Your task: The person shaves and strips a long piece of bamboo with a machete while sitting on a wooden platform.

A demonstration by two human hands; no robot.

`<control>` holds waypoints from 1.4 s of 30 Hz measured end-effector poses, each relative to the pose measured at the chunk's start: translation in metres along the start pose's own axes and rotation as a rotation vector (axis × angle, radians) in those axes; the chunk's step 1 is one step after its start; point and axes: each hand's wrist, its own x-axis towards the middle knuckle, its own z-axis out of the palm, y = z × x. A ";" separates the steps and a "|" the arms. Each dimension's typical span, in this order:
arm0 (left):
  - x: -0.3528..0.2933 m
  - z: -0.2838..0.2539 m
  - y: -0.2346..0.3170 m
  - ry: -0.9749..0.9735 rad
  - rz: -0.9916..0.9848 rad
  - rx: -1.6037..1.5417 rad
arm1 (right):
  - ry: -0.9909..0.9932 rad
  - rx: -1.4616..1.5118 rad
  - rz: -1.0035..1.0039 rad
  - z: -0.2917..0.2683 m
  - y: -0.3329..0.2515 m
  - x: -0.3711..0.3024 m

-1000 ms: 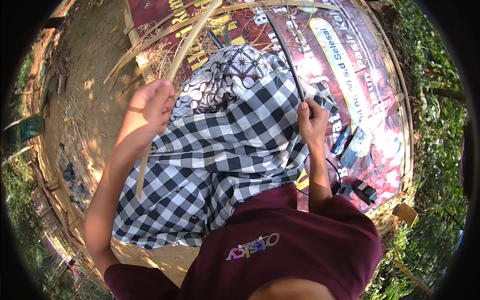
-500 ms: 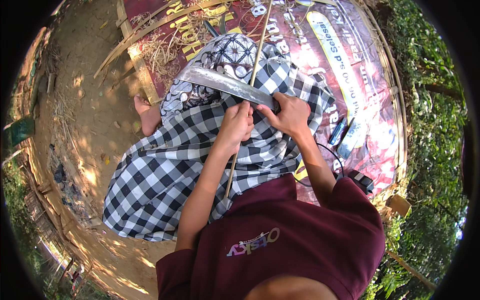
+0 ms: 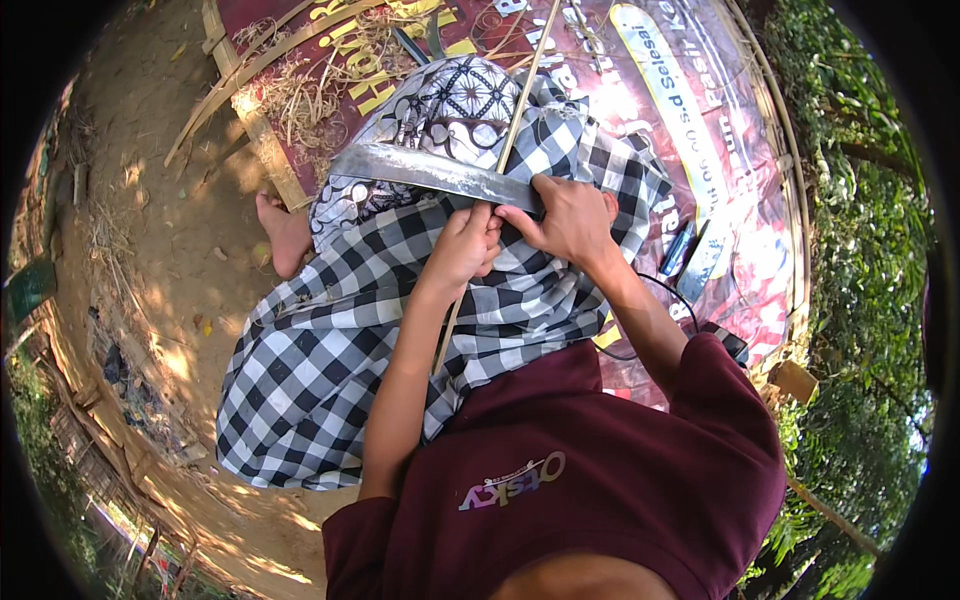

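Across my lap lies a wide-bladed machete (image 3: 425, 170), its blade pointing left. Its handle end is in my right hand (image 3: 572, 222), closed around it, with the thumb stretched toward my other hand. My left hand (image 3: 463, 248) is closed on a long thin bamboo strip (image 3: 522, 105), just below the blade. The strip runs from the top of the view, passes the blade, and comes out below my left fist. A black-and-white checked cloth (image 3: 330, 330) covers my legs, with a patterned cloth (image 3: 465, 90) over the knee.
A dark red printed banner (image 3: 745, 260) lies beneath me, littered with pale shavings (image 3: 300, 105). Bamboo slats (image 3: 262, 140) edge it on the left. Blue-handled knives (image 3: 678, 250) lie to my right, near a black cable (image 3: 665, 283). A bare foot (image 3: 284, 236) rests on the dirt.
The blade has swung slightly, its tip shifting left in the view, and the strip's lower end has moved a little left and up. Both hands keep their grips.
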 end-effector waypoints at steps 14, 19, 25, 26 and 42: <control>-0.005 0.003 -0.013 0.401 0.272 0.740 | -0.032 -0.097 0.048 0.008 -0.009 -0.002; -0.028 -0.004 -0.028 0.386 0.225 0.713 | 0.000 -0.076 0.080 0.011 -0.011 0.001; -0.082 -0.012 -0.044 0.334 0.111 0.573 | -0.019 -0.059 0.101 0.011 -0.006 0.003; -0.090 -0.012 -0.046 0.326 0.090 0.541 | -0.020 -0.061 0.074 0.009 -0.007 0.002; -0.225 -0.023 -0.070 0.324 -0.108 0.459 | 0.037 -0.045 0.040 0.008 -0.011 0.002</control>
